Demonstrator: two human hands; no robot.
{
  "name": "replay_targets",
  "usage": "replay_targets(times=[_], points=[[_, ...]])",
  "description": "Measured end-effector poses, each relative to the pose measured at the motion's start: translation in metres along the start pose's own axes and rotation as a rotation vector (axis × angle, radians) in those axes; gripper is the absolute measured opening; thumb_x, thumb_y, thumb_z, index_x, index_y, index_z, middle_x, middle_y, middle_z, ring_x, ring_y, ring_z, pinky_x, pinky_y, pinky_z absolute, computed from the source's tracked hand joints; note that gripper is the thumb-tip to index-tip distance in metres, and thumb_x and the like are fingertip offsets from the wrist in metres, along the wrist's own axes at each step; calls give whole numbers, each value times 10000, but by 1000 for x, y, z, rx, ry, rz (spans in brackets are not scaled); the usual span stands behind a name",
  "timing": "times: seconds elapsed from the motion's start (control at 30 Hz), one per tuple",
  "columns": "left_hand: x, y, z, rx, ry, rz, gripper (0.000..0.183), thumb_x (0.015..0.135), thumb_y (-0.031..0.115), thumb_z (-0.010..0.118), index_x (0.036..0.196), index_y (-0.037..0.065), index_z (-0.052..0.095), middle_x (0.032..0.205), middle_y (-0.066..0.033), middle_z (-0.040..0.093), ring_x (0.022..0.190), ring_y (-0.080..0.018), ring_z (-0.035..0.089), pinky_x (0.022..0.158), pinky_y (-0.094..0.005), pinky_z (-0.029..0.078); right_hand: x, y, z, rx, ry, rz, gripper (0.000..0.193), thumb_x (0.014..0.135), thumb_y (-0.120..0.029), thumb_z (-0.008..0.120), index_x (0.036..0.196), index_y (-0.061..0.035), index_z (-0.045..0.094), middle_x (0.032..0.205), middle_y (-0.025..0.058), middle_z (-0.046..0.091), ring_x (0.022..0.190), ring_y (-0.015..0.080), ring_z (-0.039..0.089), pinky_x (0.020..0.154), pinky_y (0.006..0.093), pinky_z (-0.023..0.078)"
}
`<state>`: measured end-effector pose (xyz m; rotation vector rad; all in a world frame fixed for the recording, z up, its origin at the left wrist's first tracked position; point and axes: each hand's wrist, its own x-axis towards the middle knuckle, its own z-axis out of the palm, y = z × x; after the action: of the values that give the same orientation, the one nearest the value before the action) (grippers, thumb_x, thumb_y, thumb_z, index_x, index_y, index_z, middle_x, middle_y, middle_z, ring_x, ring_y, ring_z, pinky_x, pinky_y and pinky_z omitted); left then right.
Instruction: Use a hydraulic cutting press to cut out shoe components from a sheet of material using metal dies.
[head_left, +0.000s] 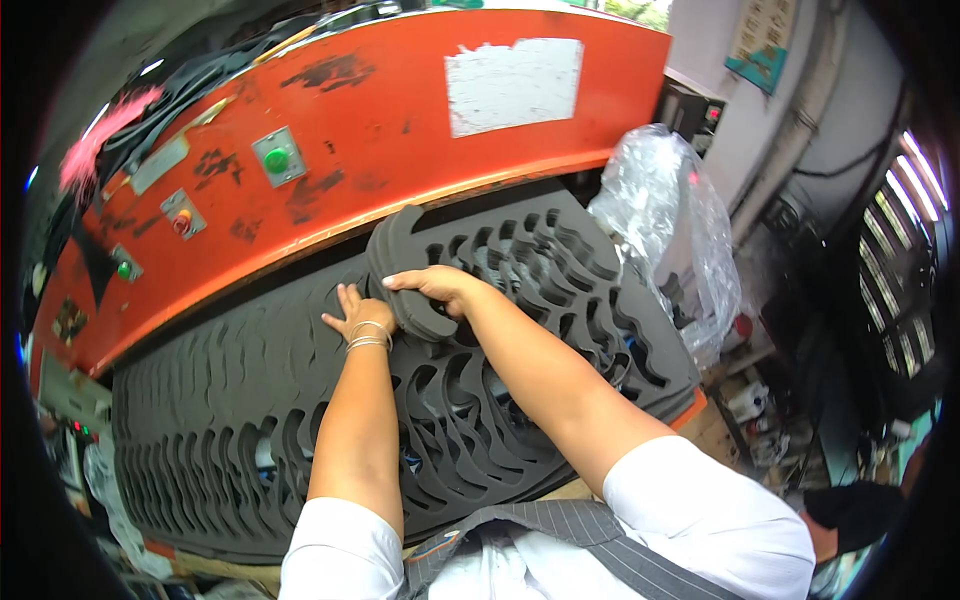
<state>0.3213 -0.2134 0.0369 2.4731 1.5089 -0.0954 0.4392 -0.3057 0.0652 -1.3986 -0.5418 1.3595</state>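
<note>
Both arms stretch forward over the bench, and here's the right hand, clamped across the middle of a stack of curved grey foam strips, thumb side toward the left, that forearm slanting in from the lower right. The left hand sits just beside it, palm down, fingers spread and apart on the die-cut foam sheet, bracelets circling the wrist, the forearm rising almost straight up the view. And the strips? They lie near the sheet's middle, toward its far edge, their curved ends showing past the right hand. Wavy slots run all around, plenty on the right side, more along the near edge, and both forearms hide some of them. Straight ahead, an orange machine panel walls off the far side; at the far right corner a crumpled clear plastic bag crowds in close. Count them up: two hands, one stack in the grip, its layers too tightly packed to number, one white patch on the panel, and three push buttons, two green, the upper green button and the lower green button, with one red button between them.
</note>
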Motion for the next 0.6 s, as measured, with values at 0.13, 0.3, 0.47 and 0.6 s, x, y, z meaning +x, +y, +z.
replay_targets(times=[0.13, 0.3, 0.47, 0.6], points=[[-2, 25, 2, -86, 67, 113, 528, 879, 419, 479, 1206, 36, 637, 1547, -31, 262, 1469, -200, 87, 1128, -597, 25, -10, 2, -40, 223, -92, 50, 540, 757, -366, 779, 1097, 30, 639, 1083, 149, 672, 946, 233, 663, 815, 375, 536], [30, -41, 23, -449, 260, 215, 576, 804, 368, 621, 1238, -9, 580, 1509, -101, 316, 1452, -240, 150, 1141, -543, 55, -49, -16, -13, -146, -43, -210, 716, 607, -335, 842, 1060, 162, 595, 1023, 201, 658, 897, 240, 650, 773, 318, 518], [-1, -4, 3, -1031, 110, 468, 556, 775, 254, 639, 1230, -51, 544, 1162, -162, 638, 1093, -296, 584, 1017, -362, 366, -74, -3, -50, -106, 134, -345, 770, 664, -401, 804, 1136, 160, 567, 1091, 239, 632, 995, 282, 632, 837, 342, 512], [-14, 37, -8, -968, 57, 324, 511, 812, 234, 594, 1230, -53, 533, 1196, -145, 612, 1129, -260, 555, 981, -350, 390, -49, 0, -77, 473, -133, -199, 543, 751, -333, 757, 1091, 70, 628, 1055, 173, 664, 890, 224, 670, 770, 352, 557]])
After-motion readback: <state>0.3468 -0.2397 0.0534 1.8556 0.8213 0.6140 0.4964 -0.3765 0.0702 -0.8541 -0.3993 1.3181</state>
